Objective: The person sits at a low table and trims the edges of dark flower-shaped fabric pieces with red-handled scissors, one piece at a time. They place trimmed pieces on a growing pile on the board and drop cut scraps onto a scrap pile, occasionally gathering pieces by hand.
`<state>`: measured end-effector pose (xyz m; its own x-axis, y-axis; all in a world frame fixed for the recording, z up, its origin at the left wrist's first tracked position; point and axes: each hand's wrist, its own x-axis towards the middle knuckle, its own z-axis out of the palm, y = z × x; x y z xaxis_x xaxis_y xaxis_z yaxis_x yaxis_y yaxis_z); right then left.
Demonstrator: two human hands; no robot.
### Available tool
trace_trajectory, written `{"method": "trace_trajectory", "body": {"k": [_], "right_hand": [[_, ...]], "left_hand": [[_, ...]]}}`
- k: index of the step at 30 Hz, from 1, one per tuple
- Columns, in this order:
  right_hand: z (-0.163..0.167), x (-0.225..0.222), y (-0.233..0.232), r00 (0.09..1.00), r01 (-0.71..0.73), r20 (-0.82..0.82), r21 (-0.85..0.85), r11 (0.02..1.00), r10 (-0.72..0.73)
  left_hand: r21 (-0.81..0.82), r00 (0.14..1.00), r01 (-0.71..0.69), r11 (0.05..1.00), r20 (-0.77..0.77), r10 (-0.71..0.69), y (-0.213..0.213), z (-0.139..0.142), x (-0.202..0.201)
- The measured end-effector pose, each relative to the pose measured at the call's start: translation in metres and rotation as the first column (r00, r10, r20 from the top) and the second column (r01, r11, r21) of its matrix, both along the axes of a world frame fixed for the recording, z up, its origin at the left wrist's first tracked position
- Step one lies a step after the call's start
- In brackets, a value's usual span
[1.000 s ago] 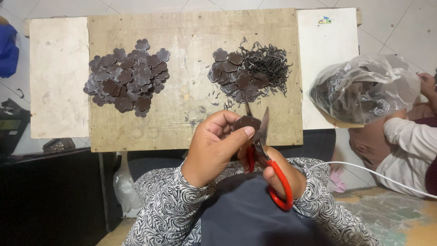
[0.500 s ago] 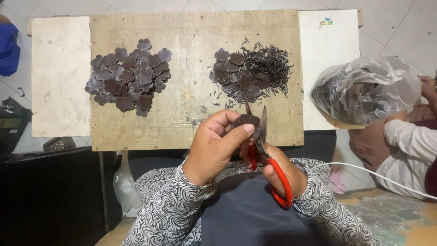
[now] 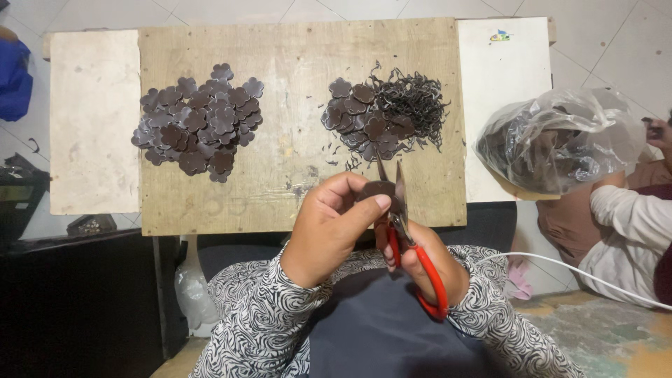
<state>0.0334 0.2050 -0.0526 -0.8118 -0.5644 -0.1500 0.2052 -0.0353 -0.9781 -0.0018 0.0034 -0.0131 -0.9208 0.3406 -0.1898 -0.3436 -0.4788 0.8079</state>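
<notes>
Right now the wooden surface (image 3: 294,112) carries a big pile of dark flower-shaped pieces (image 3: 199,119) toward its left edge and a smaller pile with trimmings (image 3: 385,112) toward its right edge. Off the near edge, your left hand (image 3: 329,227) pinches one dark piece (image 3: 378,189), grip narrow. Your right hand (image 3: 427,262) is closed on the red scissors (image 3: 406,231), blades parted. That piece looks thin, light and bendy; hold it by the rim.
</notes>
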Motion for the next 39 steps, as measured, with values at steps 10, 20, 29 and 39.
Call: {"method": "trace_trajectory", "body": {"k": [10, 20, 29, 39], "right_hand": [[-0.002, 0.0, 0.002, 1.0, -0.008, -0.018, -0.027, 1.0, 0.007], [0.002, -0.002, 0.001, 0.99, -0.021, -0.138, -0.001, 1.0, 0.02], [-0.009, 0.007, -0.002, 0.993, 0.114, -0.018, -0.029, 0.993, -0.114], [-0.01, 0.009, -0.003, 0.986, 0.158, 0.056, -0.048, 0.986, -0.155]], "left_hand": [[0.062, 0.997, 0.005, 0.998, 0.075, -0.01, 0.006, 0.003, 0.002], [0.04, 0.997, 0.004, 0.999, 0.082, -0.007, 0.012, 0.001, 0.004], [0.074, 0.999, -0.025, 0.997, 0.045, 0.021, 0.017, -0.002, 0.004], [-0.025, 0.998, -0.059, 0.998, 0.021, 0.059, 0.015, -0.012, 0.003]]}}
